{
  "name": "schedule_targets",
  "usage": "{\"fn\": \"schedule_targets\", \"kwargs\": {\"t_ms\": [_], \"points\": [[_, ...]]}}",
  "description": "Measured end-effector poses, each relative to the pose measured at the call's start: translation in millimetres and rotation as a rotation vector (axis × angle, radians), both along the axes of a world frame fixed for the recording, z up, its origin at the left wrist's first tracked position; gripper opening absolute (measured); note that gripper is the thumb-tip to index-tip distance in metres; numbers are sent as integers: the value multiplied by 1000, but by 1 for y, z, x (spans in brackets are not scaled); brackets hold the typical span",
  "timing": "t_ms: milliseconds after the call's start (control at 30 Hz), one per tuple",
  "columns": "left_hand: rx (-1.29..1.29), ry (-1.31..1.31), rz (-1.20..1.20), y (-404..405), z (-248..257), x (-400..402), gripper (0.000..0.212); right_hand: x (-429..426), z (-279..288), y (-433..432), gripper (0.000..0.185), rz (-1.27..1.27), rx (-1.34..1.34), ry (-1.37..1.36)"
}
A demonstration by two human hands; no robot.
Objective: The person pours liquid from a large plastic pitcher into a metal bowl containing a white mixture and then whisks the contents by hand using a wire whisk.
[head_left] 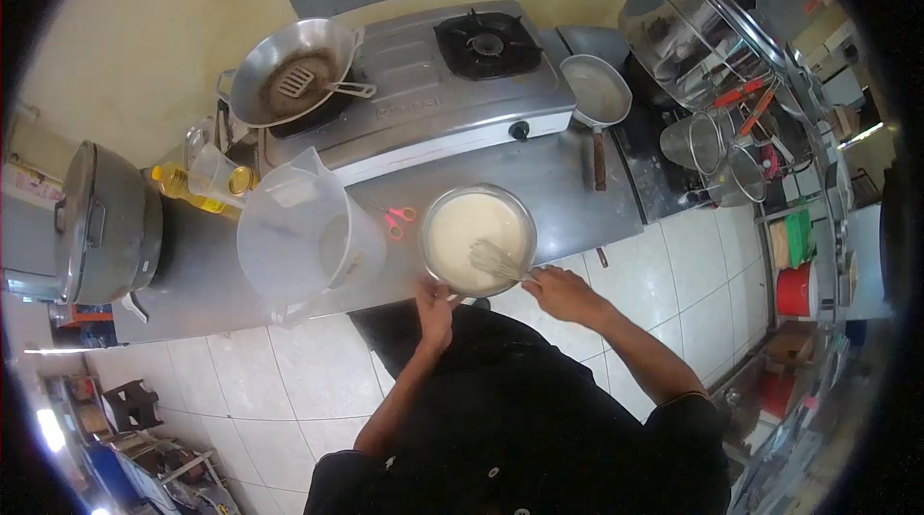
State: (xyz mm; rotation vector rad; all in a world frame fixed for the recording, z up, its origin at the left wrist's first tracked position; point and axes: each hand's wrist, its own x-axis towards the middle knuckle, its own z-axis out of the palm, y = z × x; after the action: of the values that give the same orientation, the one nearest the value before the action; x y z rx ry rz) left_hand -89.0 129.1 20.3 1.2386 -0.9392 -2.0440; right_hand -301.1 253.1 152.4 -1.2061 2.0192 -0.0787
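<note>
A round metal bowl of pale cream-coloured liquid stands at the front edge of the steel counter. My left hand grips the bowl's near left side. In my right hand is the handle of a wire whisk, its wires tilted into the liquid. A pair of scissors with pink and orange handles lies left of the bowl. Farther left stands a large translucent plastic jug.
Behind the bowl is a gas stove carrying a metal wok with a slotted turner. A saucepan sits right of it, near hanging strainers. A lidded pot and an oil bottle are at left.
</note>
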Motion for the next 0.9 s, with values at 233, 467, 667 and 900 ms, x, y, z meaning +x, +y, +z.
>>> {"fn": "schedule_targets", "kwargs": {"t_ms": [233, 467, 667, 900], "points": [[-31, 23, -63, 8, 21, -3, 60, 1, -19, -20, 42, -126, -281, 75], [-53, 1, -52, 4, 21, 2, 57, -44, -5, -21, 39, -2, -138, -20], [-46, 15, -42, 2, 17, 2, 57, -11, -26, -32, 37, -29, -214, -21], [-39, -2, -11, 5, 20, -4, 55, -33, -21, -30, 38, -109, -133, -12]]}}
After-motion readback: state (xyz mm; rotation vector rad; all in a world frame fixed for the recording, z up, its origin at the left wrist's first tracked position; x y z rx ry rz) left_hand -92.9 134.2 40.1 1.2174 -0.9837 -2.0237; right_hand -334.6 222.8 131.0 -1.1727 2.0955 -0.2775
